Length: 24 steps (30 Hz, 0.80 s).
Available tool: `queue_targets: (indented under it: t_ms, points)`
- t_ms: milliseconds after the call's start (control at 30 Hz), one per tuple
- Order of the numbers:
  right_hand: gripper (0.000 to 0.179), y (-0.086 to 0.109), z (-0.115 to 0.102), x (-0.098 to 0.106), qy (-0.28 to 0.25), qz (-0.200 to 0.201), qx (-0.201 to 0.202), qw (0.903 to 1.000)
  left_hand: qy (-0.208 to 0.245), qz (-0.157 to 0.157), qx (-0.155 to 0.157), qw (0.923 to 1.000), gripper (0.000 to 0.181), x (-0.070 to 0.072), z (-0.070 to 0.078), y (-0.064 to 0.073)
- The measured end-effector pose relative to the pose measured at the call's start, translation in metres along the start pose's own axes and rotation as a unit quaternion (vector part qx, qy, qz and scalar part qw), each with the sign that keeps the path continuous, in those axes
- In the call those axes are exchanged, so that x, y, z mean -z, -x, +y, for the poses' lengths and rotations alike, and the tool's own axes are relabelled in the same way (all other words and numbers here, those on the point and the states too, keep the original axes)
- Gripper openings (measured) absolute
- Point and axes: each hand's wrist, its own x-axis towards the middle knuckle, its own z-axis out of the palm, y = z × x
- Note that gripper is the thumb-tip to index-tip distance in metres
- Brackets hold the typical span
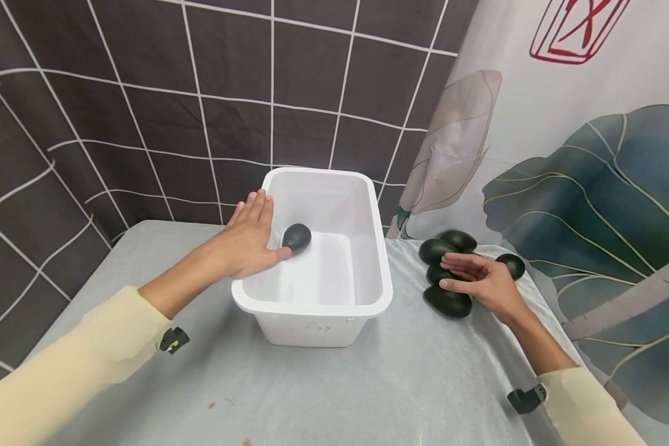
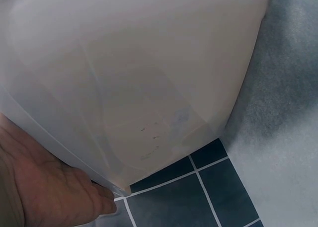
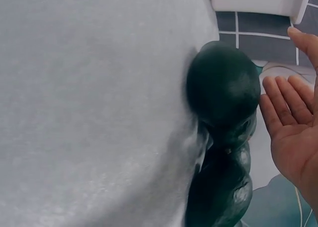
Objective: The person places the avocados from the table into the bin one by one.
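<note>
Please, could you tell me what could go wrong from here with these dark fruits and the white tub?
The right hand is close to several tightly grouped fruits, so taking one might nudge the others and make them roll. The rightmost fruit seems to lie near the edge of the table, so it could fall. The single fruit in the tub might be bumped if another is dropped in.

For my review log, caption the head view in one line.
Left hand at a white tub with one dark fruit inside; right hand by similar fruits.
</note>
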Motion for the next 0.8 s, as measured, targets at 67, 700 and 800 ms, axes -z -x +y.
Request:
queue_targets:
  t_ms: [67, 700, 800]
  points:
    - [0.058, 0.001, 0.003, -0.001, -0.003, -0.001, -0.002, 1.0000, 0.000, 0.000, -0.001, 1.0000, 0.111, 0.000, 0.000, 0.000]
    - [0.057, 0.011, 0.011, 0.001, -0.027, 0.011, 0.012, 0.9995, -0.005, 0.000, -0.002, 1.0000, 0.110, 0.000, -0.001, 0.000]
    - [0.056, 0.014, 0.013, 0.002, -0.028, 0.009, 0.011, 0.9995, -0.005, -0.001, -0.002, 1.0000, 0.110, 0.000, -0.001, 0.000]
